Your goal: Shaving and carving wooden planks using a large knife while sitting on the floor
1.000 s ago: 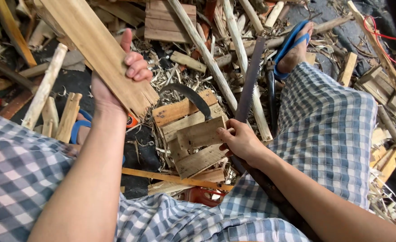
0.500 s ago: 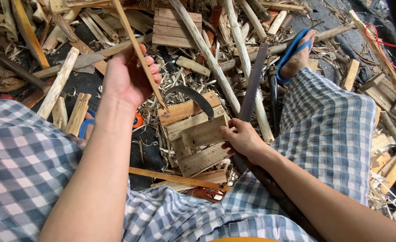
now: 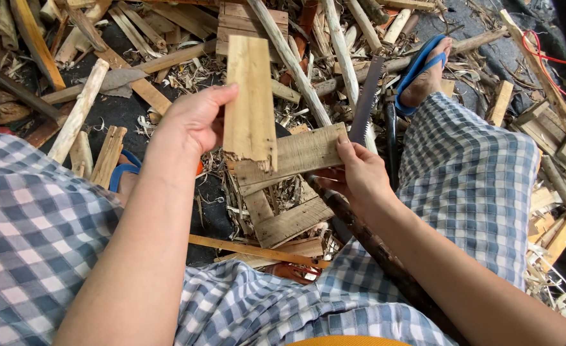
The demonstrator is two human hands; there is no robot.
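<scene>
Two pieces of pale wood are sitting in the person's hands near the centre of the frame. The left hand [image 3: 196, 118] is gripping a short flat board [image 3: 249, 96] upright, thumb and fingers closed on its left edge, its lower end splintered and jagged. The right hand [image 3: 358, 172] is pinching the right end of a wider plank [image 3: 295, 154], which is lying almost level just under and behind the board's broken end.

That ragged end is likely shedding splinters, so bare fingers sliding along it could get pricked. A saw blade [image 3: 367, 96] is lying just above and right of the right hand, teeth exposed, beside a foot in a blue sandal [image 3: 417, 67] at the upper right; a careless reach or shifted leg could meet those teeth. Loose sticks and shavings are littering the ground, so footing looks poor.

No packages, labels or signs are showing anywhere in the frame.
</scene>
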